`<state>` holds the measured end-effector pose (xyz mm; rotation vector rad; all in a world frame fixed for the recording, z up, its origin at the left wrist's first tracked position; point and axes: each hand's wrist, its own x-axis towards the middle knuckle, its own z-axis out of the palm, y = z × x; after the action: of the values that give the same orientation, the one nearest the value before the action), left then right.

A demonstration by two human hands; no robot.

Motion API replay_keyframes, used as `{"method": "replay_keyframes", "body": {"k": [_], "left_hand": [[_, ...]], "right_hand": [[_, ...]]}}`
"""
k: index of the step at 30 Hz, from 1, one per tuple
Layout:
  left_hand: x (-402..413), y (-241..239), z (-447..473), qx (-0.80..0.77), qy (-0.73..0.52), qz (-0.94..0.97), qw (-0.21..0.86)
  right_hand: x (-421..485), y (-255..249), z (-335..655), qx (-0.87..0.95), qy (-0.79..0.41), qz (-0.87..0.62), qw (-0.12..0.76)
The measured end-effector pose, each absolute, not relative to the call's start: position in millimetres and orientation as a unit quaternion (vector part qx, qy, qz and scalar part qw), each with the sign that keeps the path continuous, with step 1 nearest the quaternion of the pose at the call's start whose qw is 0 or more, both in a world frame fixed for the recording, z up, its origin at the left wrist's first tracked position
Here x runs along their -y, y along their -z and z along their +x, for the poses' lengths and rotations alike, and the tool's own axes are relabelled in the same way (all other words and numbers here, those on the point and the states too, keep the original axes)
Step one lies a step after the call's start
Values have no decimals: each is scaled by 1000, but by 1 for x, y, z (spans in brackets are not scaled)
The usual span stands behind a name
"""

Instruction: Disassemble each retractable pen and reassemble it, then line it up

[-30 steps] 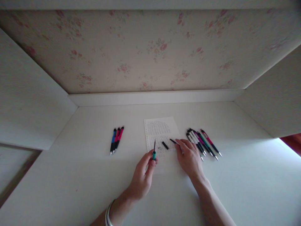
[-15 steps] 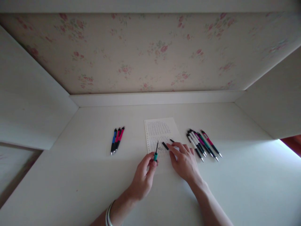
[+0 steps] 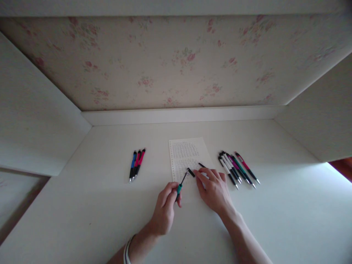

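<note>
My left hand [image 3: 165,207] pinches a teal pen barrel [image 3: 179,187] whose thin black refill slants up and right toward a small silver tip on the paper. My right hand [image 3: 214,189] lies over the lower right of the lined paper sheet [image 3: 185,154], its fingertips touching a short black pen part [image 3: 191,172]. Another black piece [image 3: 201,165] lies just beyond the fingers. The right hand's fingers are bent and close together on the black part.
Three pens, one blue and two pink [image 3: 136,163], lie side by side at the left. Several pens [image 3: 238,168] in white, teal, purple and pink lie in a row at the right. White desk walls rise at left, right and back, under flowered wallpaper.
My right hand slid left from the pen row to the black part. My left hand tilted the teal barrel from upright to slanting right and lowered it slightly.
</note>
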<state>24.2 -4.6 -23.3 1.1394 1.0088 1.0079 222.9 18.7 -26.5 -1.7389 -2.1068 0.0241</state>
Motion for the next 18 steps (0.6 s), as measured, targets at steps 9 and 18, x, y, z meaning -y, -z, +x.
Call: {"method": "replay_keyframes", "body": {"k": [9,18], "left_hand": [[6,23,27,-415,-460,423,661],[8,24,29,-433,-460,414,656]], "right_hand": [[-16,35,226,742,5,-634,219],[-14,31,230,620,-78,-663,412]]}}
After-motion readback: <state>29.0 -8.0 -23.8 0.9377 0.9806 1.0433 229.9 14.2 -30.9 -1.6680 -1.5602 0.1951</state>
